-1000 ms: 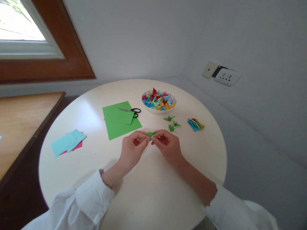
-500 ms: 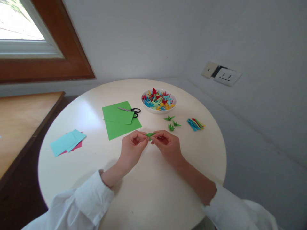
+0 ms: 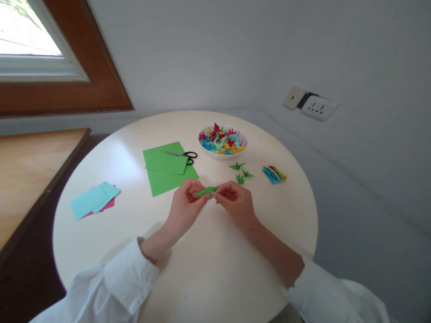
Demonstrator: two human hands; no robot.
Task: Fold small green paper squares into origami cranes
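A small folded piece of green paper [image 3: 206,191] is between my two hands above the near middle of the table. My left hand [image 3: 185,202] holds its left part, with the thumb below and the index finger raised a little behind. On the right end, my right hand [image 3: 236,205] pinches it between thumb and fingers, which hide that end. Beyond my right hand lie three folded green paper cranes [image 3: 240,179]. Farther back, a white bowl [image 3: 222,156] is filled with paper cranes in red, blue, yellow and green.
Green paper sheets [image 3: 164,184] lie left of centre, with black-handled scissors [image 3: 190,155] on them. Light blue paper [image 3: 88,200] overlaps red paper [image 3: 109,205] at the left. Coloured paper strips [image 3: 274,174] sit at the right. The round white table [image 3: 215,278] stands against the wall.
The left fingers have loosened and lifted slightly, so more of the green paper shows, its left end reaching farther left. The right hand has barely moved.
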